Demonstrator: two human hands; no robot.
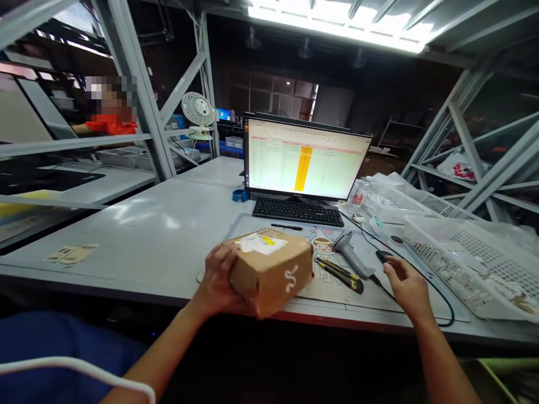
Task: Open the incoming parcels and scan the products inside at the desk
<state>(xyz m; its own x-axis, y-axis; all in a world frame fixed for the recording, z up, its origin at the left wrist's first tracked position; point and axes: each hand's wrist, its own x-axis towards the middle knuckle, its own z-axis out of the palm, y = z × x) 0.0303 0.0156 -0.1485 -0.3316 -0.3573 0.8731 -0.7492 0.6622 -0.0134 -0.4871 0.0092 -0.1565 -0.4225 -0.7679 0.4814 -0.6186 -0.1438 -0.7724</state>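
A brown cardboard box [273, 275] is tilted over the front edge of the table. It carries a white label with a yellow patch on top and a pale squiggle on one side. My left hand [221, 275] grips the box's left end, its thumb side uppermost and some fingers hidden. Over at the right, my right hand [406, 283] has thumb and forefinger close together at a small black object [382, 256], whose kind is unclear. Between the hands lie a grey barcode scanner [352, 255] and yellow-and-black utility knives [340, 274].
A monitor [305, 160] showing a spreadsheet stands behind a black keyboard [298, 211] and a pen [287, 226]. White perforated baskets [471, 264] line the right side. Flat cardboard pieces [71, 253] lie at left. Beyond the metal frame sits a person in orange [112, 124].
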